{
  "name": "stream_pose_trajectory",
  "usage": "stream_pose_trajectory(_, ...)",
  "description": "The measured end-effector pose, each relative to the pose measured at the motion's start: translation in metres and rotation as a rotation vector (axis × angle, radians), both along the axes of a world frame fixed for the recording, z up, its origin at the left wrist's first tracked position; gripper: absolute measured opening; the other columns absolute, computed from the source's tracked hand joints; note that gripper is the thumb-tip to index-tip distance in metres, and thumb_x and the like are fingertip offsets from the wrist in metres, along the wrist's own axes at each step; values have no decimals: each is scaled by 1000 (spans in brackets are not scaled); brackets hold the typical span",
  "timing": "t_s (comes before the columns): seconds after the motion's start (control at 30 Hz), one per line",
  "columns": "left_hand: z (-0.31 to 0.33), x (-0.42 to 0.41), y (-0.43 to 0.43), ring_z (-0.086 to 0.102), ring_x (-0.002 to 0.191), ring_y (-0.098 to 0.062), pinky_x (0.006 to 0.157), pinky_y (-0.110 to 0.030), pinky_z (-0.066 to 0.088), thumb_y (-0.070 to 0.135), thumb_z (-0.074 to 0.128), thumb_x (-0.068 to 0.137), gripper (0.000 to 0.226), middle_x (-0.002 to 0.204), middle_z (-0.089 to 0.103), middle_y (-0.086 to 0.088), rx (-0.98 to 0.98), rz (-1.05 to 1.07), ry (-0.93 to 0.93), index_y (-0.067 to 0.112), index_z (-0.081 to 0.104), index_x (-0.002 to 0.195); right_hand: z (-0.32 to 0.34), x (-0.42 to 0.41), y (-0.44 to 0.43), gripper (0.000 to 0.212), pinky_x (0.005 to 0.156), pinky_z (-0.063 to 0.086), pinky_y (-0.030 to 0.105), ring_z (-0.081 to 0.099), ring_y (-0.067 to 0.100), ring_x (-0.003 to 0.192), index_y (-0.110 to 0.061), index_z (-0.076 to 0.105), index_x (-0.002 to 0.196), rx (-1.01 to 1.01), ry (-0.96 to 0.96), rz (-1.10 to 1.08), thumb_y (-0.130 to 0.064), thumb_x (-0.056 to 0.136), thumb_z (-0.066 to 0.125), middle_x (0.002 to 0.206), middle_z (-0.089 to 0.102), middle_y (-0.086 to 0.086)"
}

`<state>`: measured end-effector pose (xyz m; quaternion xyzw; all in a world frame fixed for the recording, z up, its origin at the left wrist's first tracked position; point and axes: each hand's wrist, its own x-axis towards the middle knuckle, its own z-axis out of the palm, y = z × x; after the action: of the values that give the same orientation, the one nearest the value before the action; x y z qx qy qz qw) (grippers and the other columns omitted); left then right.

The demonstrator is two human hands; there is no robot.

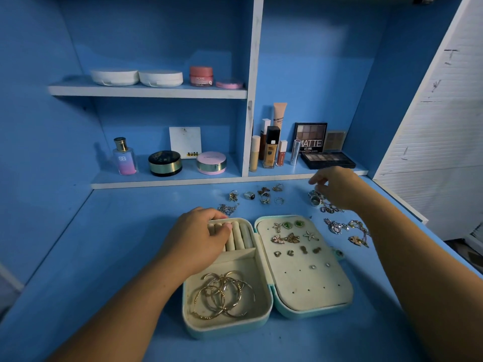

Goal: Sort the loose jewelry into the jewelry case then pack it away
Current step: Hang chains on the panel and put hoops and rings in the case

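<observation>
On the jewelry case (261, 323) ring rolls (241, 237), left hand (198, 237), fingers curled; right hand (338, 186), grip unclear.

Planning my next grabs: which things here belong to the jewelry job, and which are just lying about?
Job: case, loose rings, chains, hoops, left hand, right hand.
Lying about: perfume bottle, compacts, foundation bottle, eyeshadow palettes.
</observation>
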<state>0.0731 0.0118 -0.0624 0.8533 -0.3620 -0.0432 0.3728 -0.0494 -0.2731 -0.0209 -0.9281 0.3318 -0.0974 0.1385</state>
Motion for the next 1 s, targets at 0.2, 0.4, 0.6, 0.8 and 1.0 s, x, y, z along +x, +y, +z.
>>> stream_pose_trajectory(0.2, 0, -1, -1, 57, 90, -5, 74, -25, 44, 38, 61, 90, 13, 101, 60, 16, 6, -1, 2, 33, 67, 100, -18, -38, -12, 22, 75, 45, 30, 56, 21, 92, -24, 65, 113, 60, 17, -59, -21, 94, 56, 115, 62, 4)
stream_pose_trajectory(0.4, -1, 1, -1, 58, 88, -4, 73, -24, 43, 38, 62, 89, 5, 101, 62, 17, 16, -5, 2, 37, 65, 94, -36, -41, -9, 17, 87, 42, 31, 49, 21, 106, -31, 69, 105, 86, -83, -18, -28, 92, 60, 113, 64, -1)
stream_pose_trajectory(0.6, -1, 1, -1, 60, 82, -4, 70, -24, 43, 36, 64, 89, 3, 98, 64, 15, 11, -4, 15, 38, 65, 91, -36, -36, 2, 22, 95, 43, 46, 41, 28, 114, -43, 67, 111, 76, -92, 61, -36, 92, 57, 116, 60, 1)
stream_pose_trajectory(0.8, -3, 2, -1, 61, 81, -2, 69, -24, 44, 37, 65, 88, 2, 96, 65, 17, 12, -4, 15, 39, 65, 89, -30, -51, -8, 28, 93, 41, 39, 41, 24, 117, -41, 61, 119, 124, -98, 16, -39, 91, 59, 111, 51, -4)
stream_pose_trajectory(1.0, -3, 3, -1, 63, 71, -5, 63, -23, 42, 38, 65, 88, 3, 89, 66, 11, 22, 2, 15, 37, 66, 90, -28, -50, -7, 29, 77, 38, 26, 52, 16, 94, -32, 67, 113, 150, -5, 5, -40, 85, 67, 109, 59, -1)
